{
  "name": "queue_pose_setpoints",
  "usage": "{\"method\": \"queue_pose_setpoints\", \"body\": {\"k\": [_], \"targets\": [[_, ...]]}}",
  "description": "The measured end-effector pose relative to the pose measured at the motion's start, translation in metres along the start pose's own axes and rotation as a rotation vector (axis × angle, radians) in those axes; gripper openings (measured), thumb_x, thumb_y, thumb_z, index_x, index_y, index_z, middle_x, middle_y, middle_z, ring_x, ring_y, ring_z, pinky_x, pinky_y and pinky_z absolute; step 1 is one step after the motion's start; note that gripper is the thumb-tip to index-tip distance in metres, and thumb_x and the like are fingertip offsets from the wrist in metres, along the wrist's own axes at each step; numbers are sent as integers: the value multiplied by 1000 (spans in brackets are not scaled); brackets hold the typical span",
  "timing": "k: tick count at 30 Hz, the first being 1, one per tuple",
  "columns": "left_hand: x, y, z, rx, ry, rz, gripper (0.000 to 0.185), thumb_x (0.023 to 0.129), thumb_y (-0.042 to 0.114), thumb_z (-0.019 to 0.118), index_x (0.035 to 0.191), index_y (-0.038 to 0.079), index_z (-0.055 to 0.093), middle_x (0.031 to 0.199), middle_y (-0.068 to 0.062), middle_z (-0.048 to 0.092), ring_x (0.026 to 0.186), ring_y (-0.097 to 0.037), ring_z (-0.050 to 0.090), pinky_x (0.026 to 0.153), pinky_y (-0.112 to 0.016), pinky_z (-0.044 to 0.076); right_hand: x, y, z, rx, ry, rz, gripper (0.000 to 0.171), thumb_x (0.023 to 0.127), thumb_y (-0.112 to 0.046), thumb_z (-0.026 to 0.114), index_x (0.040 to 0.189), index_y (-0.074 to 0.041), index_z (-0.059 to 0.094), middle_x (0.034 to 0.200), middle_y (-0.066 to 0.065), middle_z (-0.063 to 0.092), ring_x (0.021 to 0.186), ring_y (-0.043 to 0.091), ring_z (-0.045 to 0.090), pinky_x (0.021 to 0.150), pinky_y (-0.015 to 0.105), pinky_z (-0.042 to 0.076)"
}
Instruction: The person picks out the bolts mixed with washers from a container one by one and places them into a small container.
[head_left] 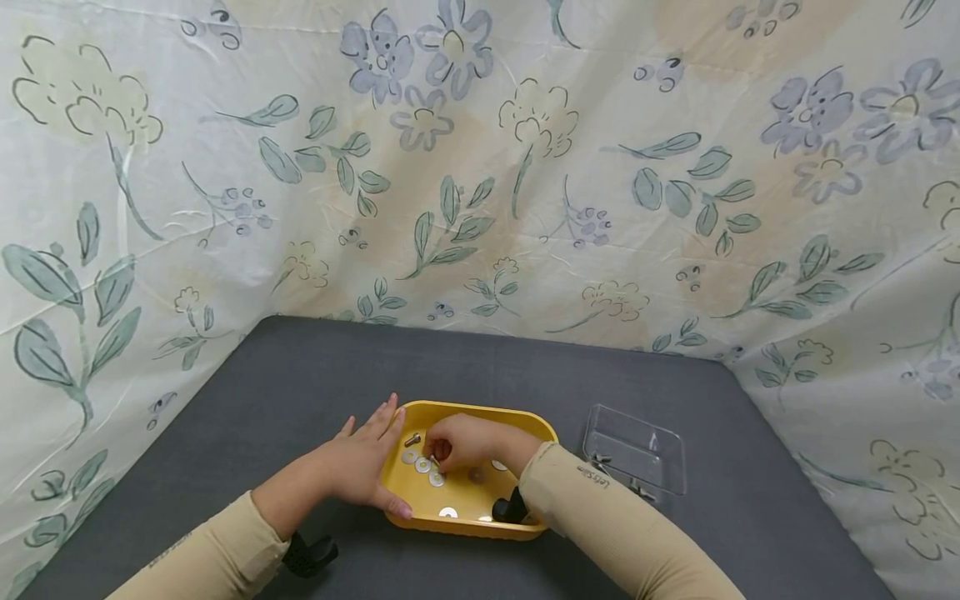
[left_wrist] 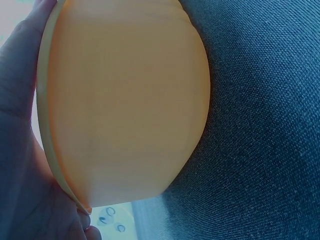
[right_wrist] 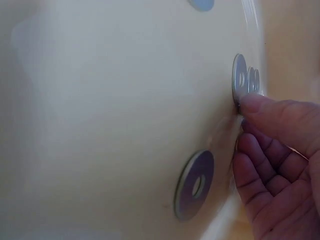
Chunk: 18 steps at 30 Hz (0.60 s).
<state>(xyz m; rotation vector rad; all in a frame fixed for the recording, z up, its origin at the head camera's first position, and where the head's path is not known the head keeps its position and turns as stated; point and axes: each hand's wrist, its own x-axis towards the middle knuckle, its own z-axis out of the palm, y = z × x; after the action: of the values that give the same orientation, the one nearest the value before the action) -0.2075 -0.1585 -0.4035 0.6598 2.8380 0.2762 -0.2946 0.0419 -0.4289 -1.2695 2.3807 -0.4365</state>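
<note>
A yellow tray (head_left: 525,425) sits on the grey table near the front edge, and its outer wall (left_wrist: 125,100) fills the left wrist view. Several flat metal washers (head_left: 423,465) and a short bolt (head_left: 412,438) lie inside it. My left hand (head_left: 367,454) lies flat against the tray's left side with its fingers straight and its thumb on the front rim; the palm (left_wrist: 20,150) touches the wall. My right hand (head_left: 438,450) reaches into the tray with curled fingers. One fingertip (right_wrist: 250,102) presses the edge of a washer (right_wrist: 240,77). Another washer (right_wrist: 195,185) lies close by. The thumb is hidden.
A clear plastic box (head_left: 637,450) stands right of the tray with a few small dark parts at its near edge. Flowered cloth (head_left: 480,208) walls in the table at the back and both sides. The grey table top (head_left: 300,375) stretches behind and to the left.
</note>
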Motion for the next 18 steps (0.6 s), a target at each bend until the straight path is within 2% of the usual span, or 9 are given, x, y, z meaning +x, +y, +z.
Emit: {"method": "queue_pose_setpoints", "body": {"k": [10, 18], "targets": [[-1, 2, -2, -4, 12, 12, 128, 57, 78, 60, 146, 2, 9, 152, -15, -8, 139, -29, 2, 102, -64, 11, -3, -2, -1, -63, -15, -13, 17, 79, -6, 70, 93, -12, 62, 78, -6, 56, 67, 3, 48, 63, 13, 43], [-2, 3, -3, -7, 11, 12, 128, 57, 78, 60, 146, 2, 9, 152, -15, -8, 139, -29, 2, 101, -64, 11, -4, -1, -2, -67, -6, -10, 14, 81, -11, 70, 92, -14, 63, 77, -8, 57, 65, 2, 49, 62, 13, 44]]}}
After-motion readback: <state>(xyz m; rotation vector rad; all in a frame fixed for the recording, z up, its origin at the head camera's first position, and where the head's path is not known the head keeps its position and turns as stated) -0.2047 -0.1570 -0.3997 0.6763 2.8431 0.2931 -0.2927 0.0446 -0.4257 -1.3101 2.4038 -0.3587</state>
